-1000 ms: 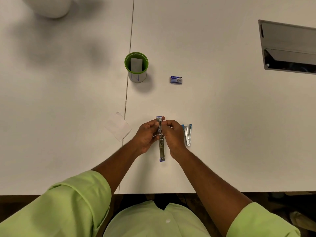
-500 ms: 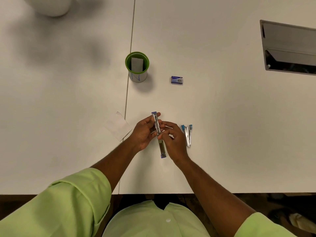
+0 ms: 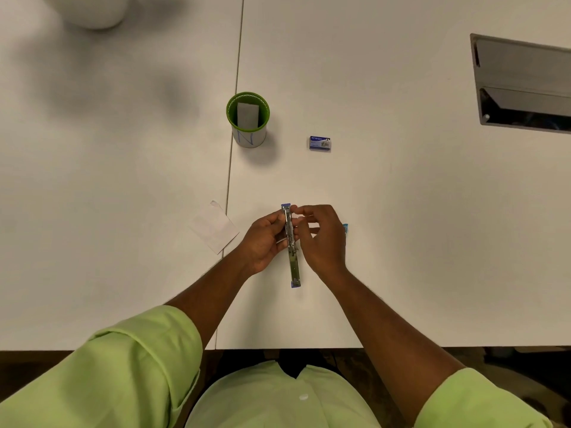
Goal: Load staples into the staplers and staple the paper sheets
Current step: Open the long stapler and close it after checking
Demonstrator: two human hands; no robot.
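An opened metal stapler (image 3: 293,267) with blue ends stretches lengthwise in front of me, just above the white table (image 3: 401,242). My left hand (image 3: 262,239) grips its upper half from the left. My right hand (image 3: 323,239) pinches the far end of the stapler's upper arm with thumb and forefinger. A second stapler (image 3: 345,228) lies behind my right hand; only its blue tip shows. A small blue staple box (image 3: 319,143) lies farther back. White paper sheets (image 3: 214,227) lie to the left of my hands.
A green cup (image 3: 247,118) with a folded paper in it stands beyond the hands, by the table seam. A metal-framed recess (image 3: 522,84) is set into the table at far right. The table's front edge runs just below my forearms.
The stapler has swung from a leftward tilt back to straight. My right hand has risen to its far end and now covers most of the second stapler.
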